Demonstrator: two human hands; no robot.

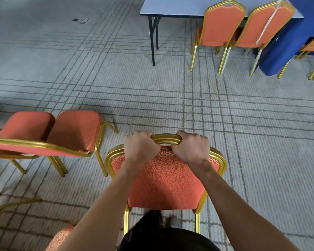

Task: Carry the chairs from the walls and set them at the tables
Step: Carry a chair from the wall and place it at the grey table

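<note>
chair (163, 178): orange swirl fabric, gold frame | carpet (152, 98): grey, dark grid lines | tablecloth (286, 42): blue

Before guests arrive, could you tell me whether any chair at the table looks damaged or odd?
Yes. On the second chair from the left at the table, a pale strip hangs loose diagonally across the orange back, as if trim or tape had come away at the top. The chair to its left looks intact.

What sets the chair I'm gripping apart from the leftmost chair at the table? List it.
The gripped chair has left hand and right hand on its top rail; the table chair is untouched. The gripped chair is out on open carpet; the table chair stands at the table. Both: orange upholstery, gold frames.
</note>
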